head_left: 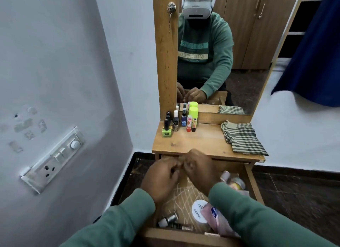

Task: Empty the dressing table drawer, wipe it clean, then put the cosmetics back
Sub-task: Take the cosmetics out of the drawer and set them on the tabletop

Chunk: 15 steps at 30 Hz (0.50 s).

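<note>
The wooden drawer [254, 188] stands pulled open below the dressing table top [202, 142]. Both hands hover over its back part, fingertips nearly touching. My left hand [161, 178] and my right hand [199, 170] have curled fingers that pinch something small; the item itself is hidden. Inside the drawer lie a white round jar [199, 211], a pink tube [214, 219], a round tin [237, 184] and small bottles [168, 220] near the front. On the table top stand several cosmetics: a green nail polish bottle [167, 131], dark bottles and a yellow-capped can [193, 113].
A folded checked cloth [242, 136] lies on the right of the table top. A mirror [220, 50] rises behind it, showing a person in a green sweater. A wall with a switch panel [55, 158] is close on the left. A blue curtain [312, 44] hangs at right.
</note>
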### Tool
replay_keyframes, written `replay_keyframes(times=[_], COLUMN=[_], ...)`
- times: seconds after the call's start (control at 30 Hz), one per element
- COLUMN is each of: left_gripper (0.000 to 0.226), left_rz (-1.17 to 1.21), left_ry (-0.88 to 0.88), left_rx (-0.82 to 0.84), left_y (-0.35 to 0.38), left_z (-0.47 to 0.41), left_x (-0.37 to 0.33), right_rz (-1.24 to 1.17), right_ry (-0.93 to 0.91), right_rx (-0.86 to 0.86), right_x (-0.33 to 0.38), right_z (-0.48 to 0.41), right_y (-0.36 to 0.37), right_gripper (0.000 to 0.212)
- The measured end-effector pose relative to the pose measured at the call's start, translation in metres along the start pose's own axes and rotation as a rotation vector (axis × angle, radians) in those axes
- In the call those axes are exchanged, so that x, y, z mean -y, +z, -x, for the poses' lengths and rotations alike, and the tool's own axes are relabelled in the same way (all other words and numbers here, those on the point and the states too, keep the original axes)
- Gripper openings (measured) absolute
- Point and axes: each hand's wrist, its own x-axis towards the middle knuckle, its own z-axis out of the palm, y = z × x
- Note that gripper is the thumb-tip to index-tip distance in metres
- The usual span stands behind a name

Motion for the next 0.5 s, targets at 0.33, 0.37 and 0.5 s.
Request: replay_keyframes(times=[0.33,0.37,0.5], left_gripper=[0.03,0.03,0.03], left_rz=[-0.966,-0.989,-0.971], left_ry=[0.152,0.145,0.09], left_rx=[0.589,0.624,0.692], left_y=[0.024,0.025,0.026], left_z=[0.025,0.025,0.028], left_x=[-0.002,-0.004,-0.01], right_rz=[0.173,0.164,0.159], right_ry=[-0.042,-0.032,-0.015], right_rx=[0.771,0.783,0.792], right_x=[0.005,0.005,0.008], right_z=[0.044,0.047,0.053], right_y=[-0.001,0.001,0.004], right_gripper=[0.027,0.027,0.033])
